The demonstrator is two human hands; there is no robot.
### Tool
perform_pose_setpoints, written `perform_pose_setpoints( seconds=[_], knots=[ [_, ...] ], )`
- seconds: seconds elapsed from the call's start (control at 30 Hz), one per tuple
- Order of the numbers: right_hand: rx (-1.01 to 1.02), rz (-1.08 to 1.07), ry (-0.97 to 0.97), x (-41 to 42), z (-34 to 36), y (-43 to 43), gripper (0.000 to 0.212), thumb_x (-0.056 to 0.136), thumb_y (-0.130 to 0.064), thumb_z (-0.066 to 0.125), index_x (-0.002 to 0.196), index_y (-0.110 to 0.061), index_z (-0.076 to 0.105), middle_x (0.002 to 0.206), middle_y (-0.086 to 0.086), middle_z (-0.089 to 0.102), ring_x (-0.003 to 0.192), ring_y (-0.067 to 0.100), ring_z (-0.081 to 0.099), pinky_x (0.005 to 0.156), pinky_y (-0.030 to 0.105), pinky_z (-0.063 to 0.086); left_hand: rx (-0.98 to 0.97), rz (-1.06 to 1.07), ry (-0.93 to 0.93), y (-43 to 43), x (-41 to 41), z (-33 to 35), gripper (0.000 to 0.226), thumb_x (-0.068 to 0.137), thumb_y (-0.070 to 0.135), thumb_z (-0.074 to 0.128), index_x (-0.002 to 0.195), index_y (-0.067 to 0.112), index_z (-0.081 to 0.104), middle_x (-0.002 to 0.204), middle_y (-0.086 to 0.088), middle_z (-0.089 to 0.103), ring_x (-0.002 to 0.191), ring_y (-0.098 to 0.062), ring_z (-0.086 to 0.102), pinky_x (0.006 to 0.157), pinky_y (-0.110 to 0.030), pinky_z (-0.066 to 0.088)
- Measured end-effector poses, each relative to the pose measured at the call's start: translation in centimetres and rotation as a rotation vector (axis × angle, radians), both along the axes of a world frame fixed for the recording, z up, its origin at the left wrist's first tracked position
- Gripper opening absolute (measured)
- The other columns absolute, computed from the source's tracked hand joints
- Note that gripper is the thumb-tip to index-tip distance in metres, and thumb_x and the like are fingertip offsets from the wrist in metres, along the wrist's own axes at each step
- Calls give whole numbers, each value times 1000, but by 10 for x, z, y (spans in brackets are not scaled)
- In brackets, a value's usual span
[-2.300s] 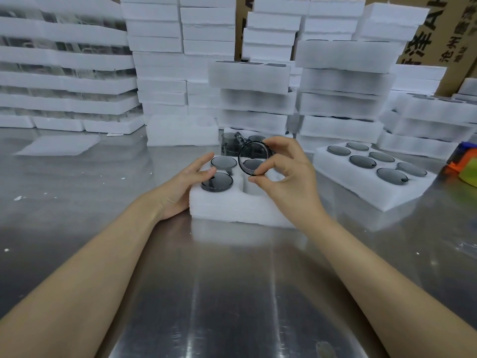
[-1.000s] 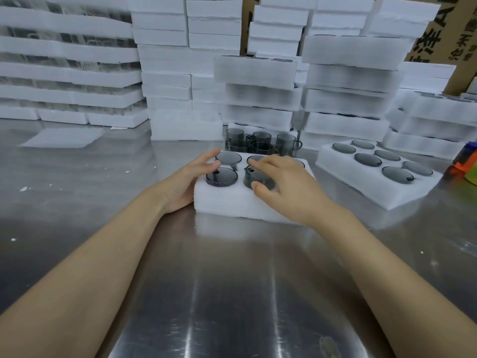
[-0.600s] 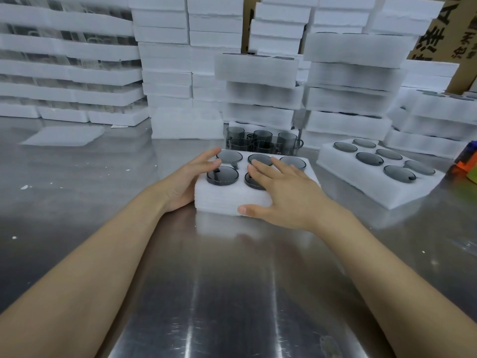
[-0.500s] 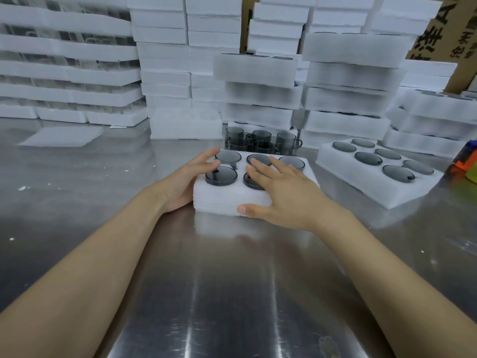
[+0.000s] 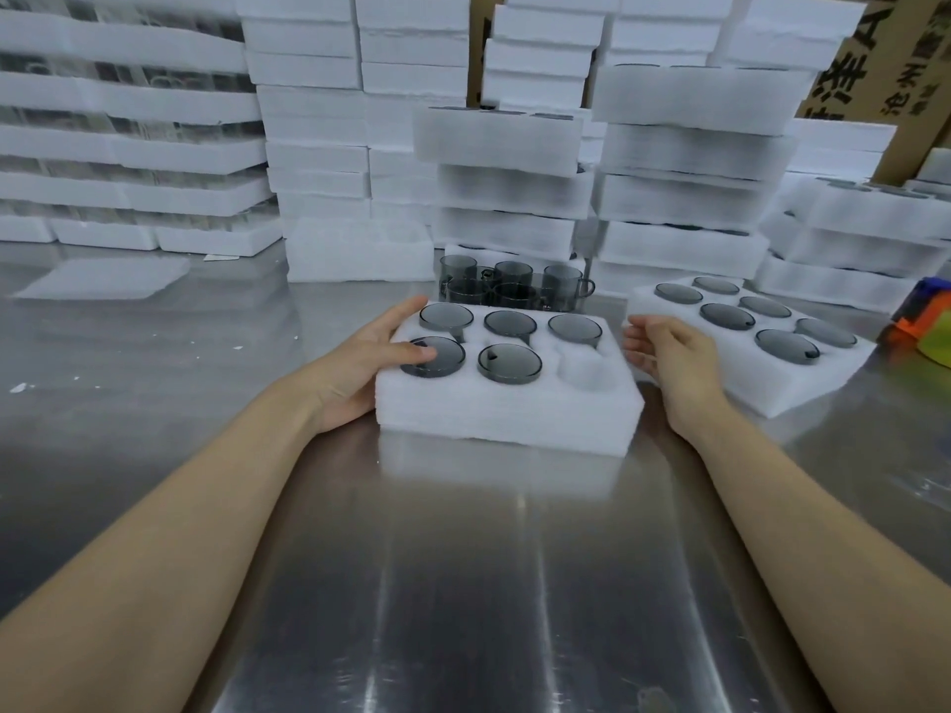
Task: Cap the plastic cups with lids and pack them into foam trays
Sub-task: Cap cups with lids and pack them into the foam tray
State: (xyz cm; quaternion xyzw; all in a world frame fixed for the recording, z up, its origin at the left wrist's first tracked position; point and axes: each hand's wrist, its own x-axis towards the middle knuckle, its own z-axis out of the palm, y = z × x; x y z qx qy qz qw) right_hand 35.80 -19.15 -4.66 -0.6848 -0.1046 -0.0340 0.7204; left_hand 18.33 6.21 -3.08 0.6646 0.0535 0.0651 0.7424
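Note:
A white foam tray (image 5: 507,409) lies on the steel table in front of me. Several grey lidded cups (image 5: 509,362) sit in its holes; the front right hole (image 5: 586,370) is bare foam. My left hand (image 5: 368,367) holds the tray's left side, with its thumb on the front left lid (image 5: 437,355). To the right of the tray my right hand (image 5: 669,355) hovers with relaxed fingers and holds nothing. Several uncapped grey cups (image 5: 509,285) with handles stand just behind the tray.
A second foam tray (image 5: 756,388) filled with lidded cups lies at the right, close to my right hand. Tall stacks of foam trays (image 5: 504,141) wall off the back. An orange and green object (image 5: 926,326) sits at the far right edge.
My right hand pushed a lidded cup into the front middle hole, pressed flat on it, then lifted away to the right of the tray. My left hand stayed on the tray.

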Motion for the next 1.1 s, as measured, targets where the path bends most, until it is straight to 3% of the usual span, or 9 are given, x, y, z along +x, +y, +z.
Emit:
perform_pose_setpoints(
  seconds=[0.1, 0.27, 0.37, 0.47, 0.6, 0.77, 0.87, 0.97, 1.1],
  knots=[
    [-27, 64, -22, 12, 2, 10, 19, 99, -7, 45, 103, -3, 64, 82, 6, 64, 66, 11, 59, 59, 13, 50, 10, -33, 5, 3, 1, -1, 76, 70, 11, 66, 138, 37, 43, 113, -5, 71, 96, -18, 70, 72, -23, 56],
    [-71, 168, -64, 30, 3, 21, 18, 98, -4, 50, 110, -2, 63, 95, 8, 65, 80, 15, 61, 72, 19, 53, 10, -85, 8, 9, 6, -2, 77, 69, 8, 65, 137, 39, 45, 115, -5, 70, 98, -20, 69, 74, -24, 57],
    [-198, 174, -142, 42, 5, 29, 23, 95, 0, 52, 117, 3, 61, 93, 9, 64, 70, 3, 62, 67, 14, 51, 1, -111, 4, 12, 10, -4, 79, 69, 0, 64, 136, 38, 46, 113, -6, 71, 93, -19, 70, 71, -24, 56],
    [-232, 220, -198, 55, 8, 45, 32, 95, 8, 46, 125, 2, 56, 112, 14, 54, 64, -9, 59, 70, 11, 49, -15, -136, -3, 15, 13, -5, 78, 71, -1, 68, 136, 38, 47, 118, -6, 69, 98, -20, 69, 71, -25, 56],
    [-116, 247, 2, 78, 16, 71, 40, 98, -21, 51, 136, -12, 46, 118, 2, 52, 48, 2, 56, 51, 16, 46, -68, -143, -16, 17, 14, -8, 67, 77, 12, 65, 137, 35, 46, 125, -1, 65, 111, -20, 64, 78, -26, 56],
    [-590, 159, -322, 91, 5, 83, 46, 92, -48, 54, 127, -18, 54, 91, -2, 56, 67, 10, 51, 74, 27, 45, -184, -183, -3, 19, 15, -5, 55, 80, 16, 55, 132, 32, 52, 128, 1, 64, 113, -21, 63, 80, -28, 57],
    [-666, 68, -408, 100, 6, 86, 25, 97, -37, 51, 112, -19, 56, 78, -7, 46, 45, -1, 47, 47, 12, 40, -210, -188, 1, 20, 15, -4, 62, 73, 11, 54, 133, 30, 53, 129, -1, 63, 114, -22, 63, 83, -31, 56],
    [-655, -23, -429, 102, 4, 85, 41, 100, -22, 47, 132, 3, 47, 83, -4, 48, 52, -2, 54, 50, 8, 42, -190, -173, 13, 19, 15, -5, 67, 71, 8, 52, 133, 31, 53, 130, -1, 63, 116, -23, 62, 91, -37, 48],
    [-596, -21, -626, 89, 0, 72, 43, 90, 16, 40, 131, 9, 49, 113, 34, 50, 89, 41, 63, 70, -4, 37, -183, -153, 23, 18, 15, -4, 64, 74, 7, 47, 133, 30, 53, 129, -2, 63, 116, -24, 62, 95, -39, 45]
  ],
)
